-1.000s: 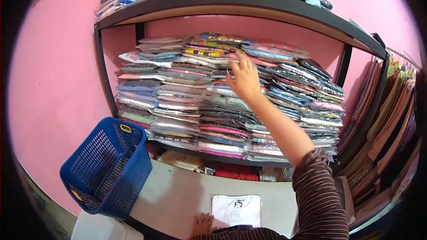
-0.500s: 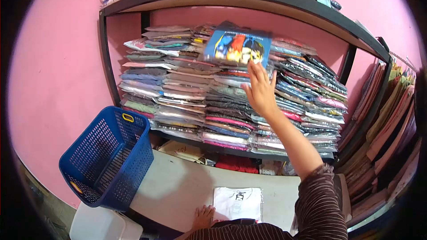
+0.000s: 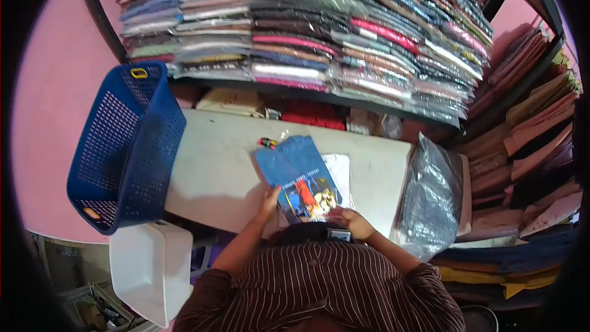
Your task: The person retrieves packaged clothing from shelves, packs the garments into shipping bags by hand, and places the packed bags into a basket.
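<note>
A folded blue T-shirt point(image 3: 295, 155) with a colourful printed picture lies tilted over the table, just in front of my body. My left hand point(image 3: 269, 201) grips its left edge near the print. At its lower right corner, my right hand point(image 3: 356, 222) pinches the edge. Partly covered by it is a folded white T-shirt point(image 3: 342, 172), whose right side shows. The undersides of the blue shirt and some fingertips are hidden.
A blue perforated basket point(image 3: 153, 154) stands at the table's left, above a white plastic bin point(image 3: 144, 270). Stacks of bagged folded clothes point(image 3: 295, 43) fill the shelf behind the table point(image 3: 215, 147). A dark plastic-wrapped bundle point(image 3: 433, 190) lies right, near hanging garments point(image 3: 522, 160).
The blue T-shirt has come down from the shelf stacks to the table, over the white one. My right hand has lowered with it, and my left hand now holds it too. The view tilts down.
</note>
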The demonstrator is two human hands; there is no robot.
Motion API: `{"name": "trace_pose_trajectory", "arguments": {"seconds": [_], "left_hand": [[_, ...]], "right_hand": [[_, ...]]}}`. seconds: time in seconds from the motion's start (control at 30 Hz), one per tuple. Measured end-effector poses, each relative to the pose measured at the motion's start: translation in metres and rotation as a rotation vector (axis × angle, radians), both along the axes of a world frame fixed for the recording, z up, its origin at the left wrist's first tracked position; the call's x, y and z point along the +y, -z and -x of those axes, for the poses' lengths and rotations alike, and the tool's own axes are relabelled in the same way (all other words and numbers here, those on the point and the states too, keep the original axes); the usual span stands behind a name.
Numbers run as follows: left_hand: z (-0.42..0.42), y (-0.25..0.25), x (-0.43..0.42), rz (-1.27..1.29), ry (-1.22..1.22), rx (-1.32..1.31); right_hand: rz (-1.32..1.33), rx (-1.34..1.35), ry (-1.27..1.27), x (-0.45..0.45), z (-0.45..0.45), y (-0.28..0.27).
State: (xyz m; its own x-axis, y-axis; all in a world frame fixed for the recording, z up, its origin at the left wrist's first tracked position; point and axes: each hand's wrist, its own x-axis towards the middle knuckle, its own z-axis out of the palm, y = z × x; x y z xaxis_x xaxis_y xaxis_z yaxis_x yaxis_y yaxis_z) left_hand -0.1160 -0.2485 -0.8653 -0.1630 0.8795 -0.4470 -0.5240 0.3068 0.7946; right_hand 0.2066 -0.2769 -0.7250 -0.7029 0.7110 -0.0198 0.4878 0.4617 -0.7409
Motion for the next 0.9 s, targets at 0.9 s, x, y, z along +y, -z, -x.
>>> {"name": "trace_pose_trajectory", "arguments": {"seconds": [0.9], "left_hand": [[-0.019,-0.070,0.008,0.085,0.005,0.177]], "right_hand": [[0.014,-0.330,0.566,0.095,-0.039,0.048]]}}
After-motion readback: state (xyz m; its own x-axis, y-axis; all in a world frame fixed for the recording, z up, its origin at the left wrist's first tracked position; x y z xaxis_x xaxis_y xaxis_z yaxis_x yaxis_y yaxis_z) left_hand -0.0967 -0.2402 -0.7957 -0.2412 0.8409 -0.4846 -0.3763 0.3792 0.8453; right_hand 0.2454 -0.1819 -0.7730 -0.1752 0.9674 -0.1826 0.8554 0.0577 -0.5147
